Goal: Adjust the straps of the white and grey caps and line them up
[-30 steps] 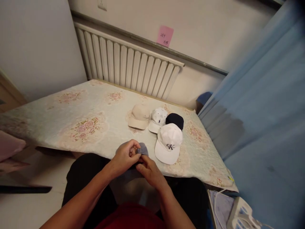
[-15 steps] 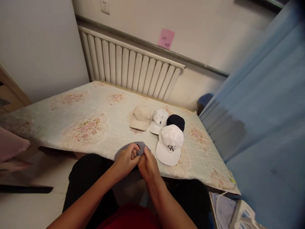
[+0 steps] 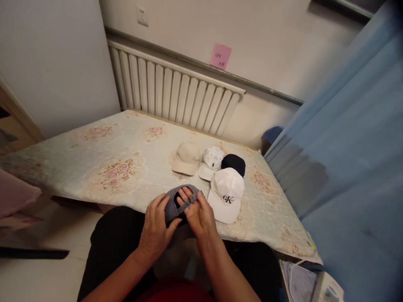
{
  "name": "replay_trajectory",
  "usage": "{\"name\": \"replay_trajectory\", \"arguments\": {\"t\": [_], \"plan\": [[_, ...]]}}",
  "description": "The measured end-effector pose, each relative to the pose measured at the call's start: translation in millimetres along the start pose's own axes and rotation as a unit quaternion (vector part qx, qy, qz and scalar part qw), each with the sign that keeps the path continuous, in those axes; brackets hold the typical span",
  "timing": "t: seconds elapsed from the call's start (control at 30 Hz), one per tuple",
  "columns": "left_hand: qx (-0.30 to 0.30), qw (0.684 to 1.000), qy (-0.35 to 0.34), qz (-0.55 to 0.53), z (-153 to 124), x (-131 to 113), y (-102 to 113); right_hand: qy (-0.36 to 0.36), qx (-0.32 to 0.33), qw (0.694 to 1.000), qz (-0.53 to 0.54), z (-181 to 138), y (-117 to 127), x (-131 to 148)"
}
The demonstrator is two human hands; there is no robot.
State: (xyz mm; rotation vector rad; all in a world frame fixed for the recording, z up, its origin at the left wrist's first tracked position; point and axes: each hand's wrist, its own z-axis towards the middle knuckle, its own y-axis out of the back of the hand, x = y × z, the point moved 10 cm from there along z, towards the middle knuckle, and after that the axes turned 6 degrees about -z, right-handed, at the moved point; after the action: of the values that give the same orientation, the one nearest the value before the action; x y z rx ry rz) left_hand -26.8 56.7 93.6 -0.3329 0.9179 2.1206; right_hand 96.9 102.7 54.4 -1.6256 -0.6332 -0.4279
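A grey baseball cap (image 3: 171, 206) is held between my hands over the near edge of the table, its back strap and rear opening facing me. My left hand (image 3: 157, 226) grips the cap's left side, thumb below and fingers on top. My right hand (image 3: 200, 212) has fingers passed under the strap and the thumb at its right end. Just beyond, a white cap with black letters (image 3: 226, 188) lies to the right. Behind it are a small white cap (image 3: 211, 161), a black cap (image 3: 233, 163) partly covered, and a beige cap (image 3: 187, 157).
The caps lie on a table with a flowered cloth (image 3: 147, 167). A radiator (image 3: 170, 84) and a wall with a pink note (image 3: 221, 56) stand behind. A blue curtain (image 3: 343, 138) hangs at the right, above a white device (image 3: 327, 287). Pink fabric (image 3: 19, 193) shows at the left.
My left hand has left the strap and moved to the cap's left side. My right fingers have spread under the strap, and the cap's rear opening now shows.
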Motion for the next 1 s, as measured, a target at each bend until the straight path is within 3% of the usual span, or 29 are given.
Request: {"name": "replay_trajectory", "arguments": {"t": [0.17, 0.33, 0.5, 0.73, 0.87, 1.0], "plan": [[0.024, 0.998, 0.027, 0.058, -5.1, 13.7, -18.7, 0.004, 0.009, 1.000, 0.002, -1.1, -5.4, -1.8], [0.053, 0.998, 0.033, 0.022, 2.1, 38.2, -29.4, 0.044, 0.000, 0.999, -0.014, -0.2, -2.6, 5.9], [0.095, 0.991, 0.088, -0.015, 9.5, 59.4, -29.0, 0.077, -0.023, 0.996, -0.038, 1.9, -0.5, 13.1], [0.095, 0.990, 0.099, -0.035, 21.7, 46.9, -24.3, 0.099, -0.005, 0.995, -0.029, 4.1, -7.9, 18.8], [0.089, 0.991, 0.089, -0.046, 26.7, 37.1, -26.6, 0.076, 0.016, 0.997, -0.021, 7.7, -17.6, 17.5], [0.079, 0.993, 0.083, -0.037, 28.6, 42.9, -26.2, 0.076, 0.008, 0.996, -0.038, 10.9, -18.8, 22.6]]}}
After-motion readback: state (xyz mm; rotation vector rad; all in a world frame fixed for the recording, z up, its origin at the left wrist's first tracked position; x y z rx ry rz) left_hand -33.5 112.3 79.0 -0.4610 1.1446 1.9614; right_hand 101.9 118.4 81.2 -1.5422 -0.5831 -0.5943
